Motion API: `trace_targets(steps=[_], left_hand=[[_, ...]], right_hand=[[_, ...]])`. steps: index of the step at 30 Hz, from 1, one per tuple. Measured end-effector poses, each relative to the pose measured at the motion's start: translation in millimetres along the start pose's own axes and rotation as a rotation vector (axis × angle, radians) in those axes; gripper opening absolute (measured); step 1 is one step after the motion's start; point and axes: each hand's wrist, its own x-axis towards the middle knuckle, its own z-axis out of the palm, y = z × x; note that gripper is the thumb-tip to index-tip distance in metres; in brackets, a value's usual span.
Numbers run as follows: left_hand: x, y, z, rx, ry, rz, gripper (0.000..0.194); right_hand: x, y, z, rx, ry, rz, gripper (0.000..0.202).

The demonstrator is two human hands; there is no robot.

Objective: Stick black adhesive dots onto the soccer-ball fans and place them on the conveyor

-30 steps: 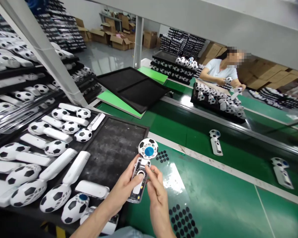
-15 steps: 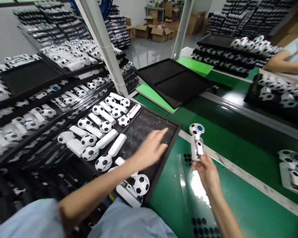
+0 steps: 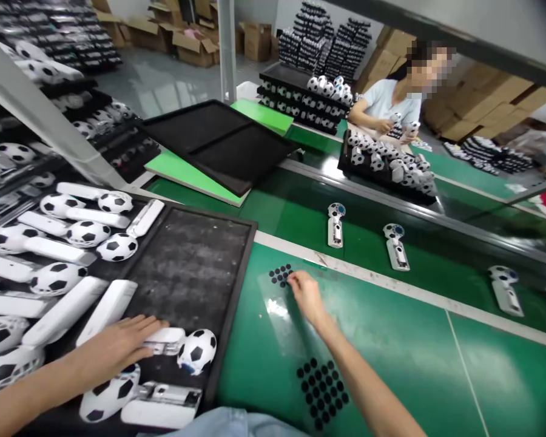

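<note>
open room on the right, crowding on the left
the green table (image 3: 414,352) lies bare right of the right hand (image 3: 307,294), and a bare patch spans the tray's (image 3: 186,261) right half. football-patterned devices (image 3: 86,233) crowd its left side and surround the left hand (image 3: 118,340); a slanted post (image 3: 50,115) rises behind; past the pale strip (image 3: 418,291), 4 more devices stand apart, with gaps between.
</note>
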Motion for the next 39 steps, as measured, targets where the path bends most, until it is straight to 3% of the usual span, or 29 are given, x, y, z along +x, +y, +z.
trace_targets(steps=[3,5,9,12,17,23,27,30,39], left_hand=[[7,29,3.0,-0.252,0.103,-0.178,0.017],[14,55,6.2,-0.573,0.085,-0.307,0.025],[30,106,13.6,-1.354,0.038,-0.494,0.046],[38,133,19.3,-1.555,0.042,-0.534,0.047],[44,150,30.8,-1.535,0.063,-0.462,0.057],[48,151,42.5,-1.217,0.071,-0.265,0.075],[50,150,44.8,-1.034,0.163,-0.104,0.072],[48,149,44.1,-0.994,0.164,-0.068,0.073],[45,154,39.9,-1.005,0.183,-0.083,0.07]], right_hand=[[-22,-7,25,-0.059,-0.05,0.01,0.011],[-21,-10,32,-0.098,-0.039,0.052,0.011],[-9,-13,31,-0.101,-0.034,0.109,0.006],[-7,-15,28,-0.018,-0.053,0.105,0.009],[-23,-30,18,0.262,-0.125,0.123,0.016],[-70,-94,-5,0.528,-0.278,0.037,0.011],[-91,-125,-9,0.423,-0.174,-0.175,0.012],[-97,-129,-5,0.336,-0.102,-0.227,0.015],[-99,-129,1,0.312,-0.089,-0.232,0.015]])
